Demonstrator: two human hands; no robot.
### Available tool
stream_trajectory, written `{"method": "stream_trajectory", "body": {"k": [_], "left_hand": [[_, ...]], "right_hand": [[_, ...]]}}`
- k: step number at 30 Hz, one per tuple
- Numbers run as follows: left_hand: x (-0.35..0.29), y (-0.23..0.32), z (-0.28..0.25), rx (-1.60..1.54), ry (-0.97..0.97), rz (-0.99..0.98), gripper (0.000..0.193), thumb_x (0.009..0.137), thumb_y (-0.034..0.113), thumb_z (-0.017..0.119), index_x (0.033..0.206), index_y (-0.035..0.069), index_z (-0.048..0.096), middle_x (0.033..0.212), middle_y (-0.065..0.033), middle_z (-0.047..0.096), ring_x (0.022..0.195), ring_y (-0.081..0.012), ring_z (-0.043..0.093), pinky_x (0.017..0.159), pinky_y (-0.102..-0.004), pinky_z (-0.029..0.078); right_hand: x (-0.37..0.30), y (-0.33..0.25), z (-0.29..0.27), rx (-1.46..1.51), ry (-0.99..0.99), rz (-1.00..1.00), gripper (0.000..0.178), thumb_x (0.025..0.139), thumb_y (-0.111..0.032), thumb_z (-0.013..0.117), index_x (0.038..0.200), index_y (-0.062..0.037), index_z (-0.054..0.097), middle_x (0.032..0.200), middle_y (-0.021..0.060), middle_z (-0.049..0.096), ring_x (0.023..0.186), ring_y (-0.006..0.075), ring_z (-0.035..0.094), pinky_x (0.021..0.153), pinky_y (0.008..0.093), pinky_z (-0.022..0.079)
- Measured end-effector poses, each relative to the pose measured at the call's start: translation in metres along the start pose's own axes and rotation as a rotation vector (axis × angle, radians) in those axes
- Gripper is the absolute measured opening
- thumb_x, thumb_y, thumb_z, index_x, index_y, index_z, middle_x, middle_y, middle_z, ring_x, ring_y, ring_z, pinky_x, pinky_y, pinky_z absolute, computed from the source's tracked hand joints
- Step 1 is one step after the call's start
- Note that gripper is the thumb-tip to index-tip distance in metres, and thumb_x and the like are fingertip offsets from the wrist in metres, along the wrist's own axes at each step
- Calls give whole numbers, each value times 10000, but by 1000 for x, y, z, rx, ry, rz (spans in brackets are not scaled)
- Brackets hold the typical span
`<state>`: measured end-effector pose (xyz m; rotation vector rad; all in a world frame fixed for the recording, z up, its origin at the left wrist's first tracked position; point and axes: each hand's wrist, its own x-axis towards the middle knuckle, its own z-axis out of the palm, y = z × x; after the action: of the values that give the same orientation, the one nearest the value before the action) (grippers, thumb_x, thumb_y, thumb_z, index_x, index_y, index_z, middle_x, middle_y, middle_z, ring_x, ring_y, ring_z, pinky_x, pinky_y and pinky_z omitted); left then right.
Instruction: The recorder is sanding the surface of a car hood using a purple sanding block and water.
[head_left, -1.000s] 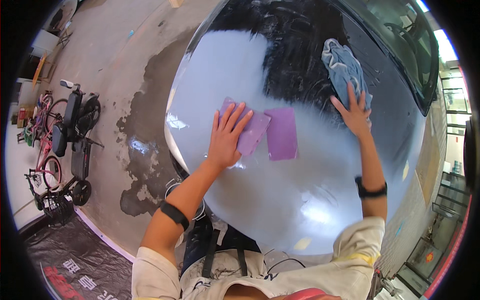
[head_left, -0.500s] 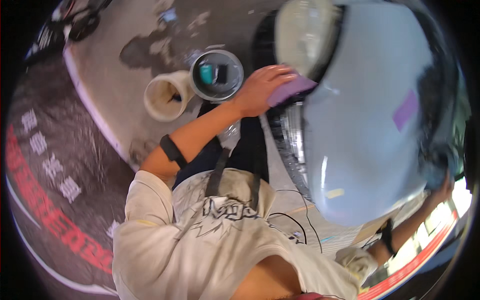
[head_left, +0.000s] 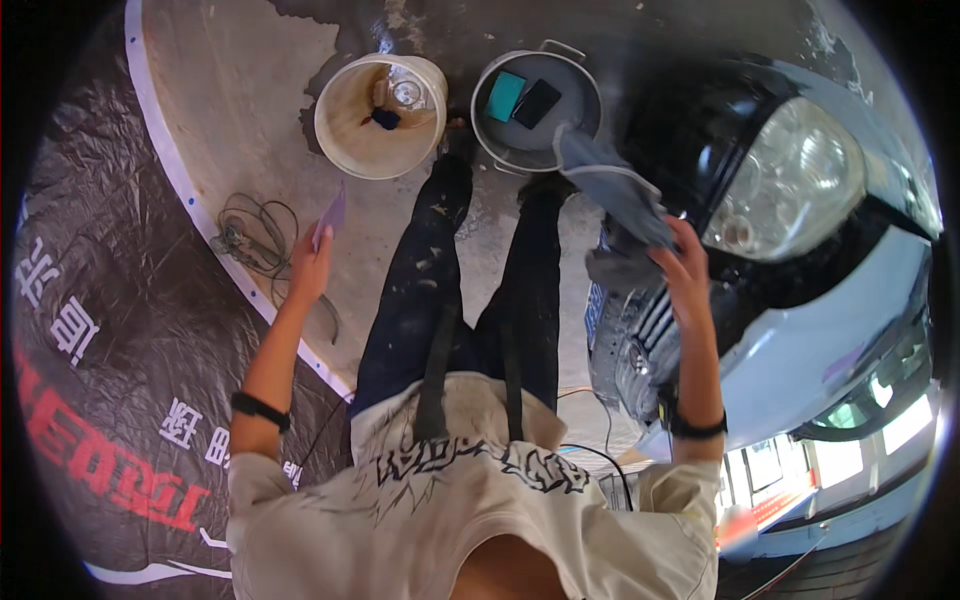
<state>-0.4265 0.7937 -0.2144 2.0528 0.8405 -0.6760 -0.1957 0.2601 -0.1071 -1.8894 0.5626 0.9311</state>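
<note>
My left hand (head_left: 312, 268) is out to the left, its fingers closed on the edge of a thin purple sheet of sandpaper (head_left: 332, 212). On the right, my right hand (head_left: 686, 272) grips a grey cloth (head_left: 618, 190), which hangs over toward the near rim of a metal basin (head_left: 592, 80). Inside the basin are a teal block (head_left: 506, 96) and a black block (head_left: 538, 104). Beside my right hand is the front of a light blue car (head_left: 800, 330) with a clear headlight (head_left: 795, 178). The palm side of both hands is hidden.
A white bucket (head_left: 335, 140) with something dark inside stands left of the basin. A coiled cord (head_left: 262, 238) lies beside a dark printed sheet (head_left: 110, 290) on the left floor. Black cables (head_left: 612, 465) run near the car's front. Wet patches mark the concrete floor.
My left hand has left the car's headlight area and swung left with the sandpaper. My right hand has come from the car's far side toward the basin, carrying the cloth. The view has turned.
</note>
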Motion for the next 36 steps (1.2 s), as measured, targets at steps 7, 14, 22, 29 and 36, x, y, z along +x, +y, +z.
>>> {"method": "stream_trajectory", "body": {"k": [7,14,22,29,36], "left_hand": [[-54,-75,-8,23,-153,-263,489,1093,358,490,1324,-63,583,1198,-256,681,1149,-368,654,990,-408,482],[-101,-135,-7,18,-110,-410,484,1098,325,494,1355,-75,584,1228,-185,686,1180,-266,629,1033,-368,465],[-61,-148,75,-339,-175,-508,445,1094,300,508,1293,-82,620,1138,-117,692,1092,-175,598,973,-328,474],[-77,-106,18,-35,-175,-508,452,1095,304,495,1354,-52,596,1270,-182,681,1183,-260,631,1039,-365,454],[-17,-51,15,174,-333,-433,492,1087,310,495,1452,-20,515,1403,-253,587,1298,-361,577,1082,-407,437]], "right_hand": [[272,145,143,-772,-30,-75,670,804,-478,779,1305,-48,662,1356,257,619,1227,472,603,1029,456,486],[399,217,254,-1277,-165,30,975,756,-648,773,1533,-137,480,1549,251,431,1466,407,395,1149,537,411],[639,327,63,-521,-102,-119,978,747,-576,781,1554,-129,455,1550,222,484,1426,396,465,1152,546,425],[417,249,223,-1244,-411,-77,792,747,-465,802,1426,-109,604,1448,187,603,1316,385,585,1064,472,502],[230,124,95,-585,-166,-156,829,701,-358,872,1427,-100,564,1327,230,646,1255,401,607,1070,468,486]]}}
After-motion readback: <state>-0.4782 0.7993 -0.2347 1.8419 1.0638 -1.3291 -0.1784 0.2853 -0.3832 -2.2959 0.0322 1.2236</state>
